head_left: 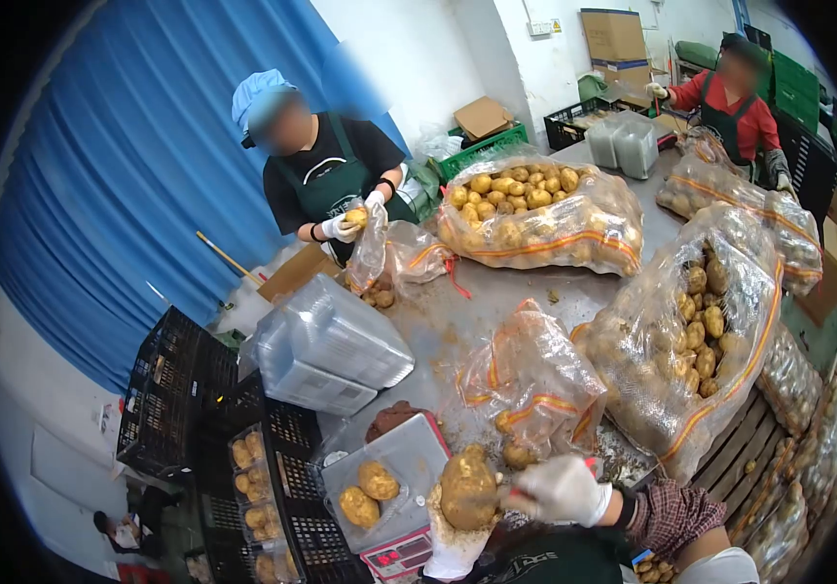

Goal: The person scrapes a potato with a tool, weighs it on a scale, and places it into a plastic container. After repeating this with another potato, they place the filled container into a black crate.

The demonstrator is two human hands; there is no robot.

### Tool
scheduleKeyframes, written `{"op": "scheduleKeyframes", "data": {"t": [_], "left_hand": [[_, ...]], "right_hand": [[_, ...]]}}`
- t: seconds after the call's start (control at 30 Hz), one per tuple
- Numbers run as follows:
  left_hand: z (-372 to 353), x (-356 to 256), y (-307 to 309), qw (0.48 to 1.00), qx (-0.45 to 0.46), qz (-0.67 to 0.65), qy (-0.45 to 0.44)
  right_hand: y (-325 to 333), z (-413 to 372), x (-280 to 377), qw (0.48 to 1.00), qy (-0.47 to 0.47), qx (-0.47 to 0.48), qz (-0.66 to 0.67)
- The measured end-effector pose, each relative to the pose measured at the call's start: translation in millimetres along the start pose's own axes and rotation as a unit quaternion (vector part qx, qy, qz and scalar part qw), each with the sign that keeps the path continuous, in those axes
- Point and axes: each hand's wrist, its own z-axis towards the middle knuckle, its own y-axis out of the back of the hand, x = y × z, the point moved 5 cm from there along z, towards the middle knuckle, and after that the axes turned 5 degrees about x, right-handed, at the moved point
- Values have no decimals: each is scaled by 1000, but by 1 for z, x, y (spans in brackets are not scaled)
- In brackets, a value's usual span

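Observation:
My left hand (454,547), in a dirty white glove, holds a large earthy potato (468,492) up from below, near the bottom middle of the view. My right hand (563,490), also in a white glove with a plaid sleeve behind it, is closed beside the potato on its right and touches it. A bit of red shows at the top of this fist; I cannot tell what it grips. Just to the left, a clear tray (409,450) holding two potatoes (368,492) rests on a scale (399,557).
Big open plastic sacks of potatoes (535,219) (691,350) and a smaller bag (535,380) crowd the grey table. Stacked clear trays (326,350) lie at the left, above black crates (243,467) holding packed potatoes. Two other people work at the far side, one bagging a potato (355,218).

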Motion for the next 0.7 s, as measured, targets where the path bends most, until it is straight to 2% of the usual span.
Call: {"op": "scheduleKeyframes", "data": {"t": [0.07,0.13,0.17,0.27,0.3,0.33,0.4,0.47,0.5,0.53,0.6,0.63,0.67,0.7], "left_hand": [[0,4,-3,969,121,-204,65],[1,4,-2,953,140,-256,77],[2,3,-7,934,163,-307,84],[4,2,-7,954,137,-256,80],[4,1,-7,954,137,-254,82],[5,1,-8,940,149,-293,93],[6,2,-12,923,165,-334,100],[4,1,-6,966,130,-215,59],[4,1,-4,967,130,-212,62],[5,1,-3,960,122,-246,54],[4,1,-5,951,115,-282,44],[3,-1,-9,968,78,-236,32],[4,-4,-9,981,40,-186,21],[6,0,-3,963,185,-193,35]], "right_hand": [[-3,-1,9,999,49,4,-7],[-1,7,-23,997,-78,6,-2],[-2,7,-26,997,-80,10,-4],[-7,0,4,998,48,-5,-33],[-2,3,-1,1000,24,-19,5],[-3,6,-17,999,-33,-15,-18],[-2,6,-23,998,-31,-1,-56],[-3,3,5,997,64,26,-38],[-2,4,9,994,93,5,-57],[-3,7,1,994,91,4,-58],[-1,13,-32,996,-16,-30,-83],[2,13,-22,996,-31,43,-69],[-2,8,-6,999,38,14,5],[-3,8,3,997,75,10,-19]]}}
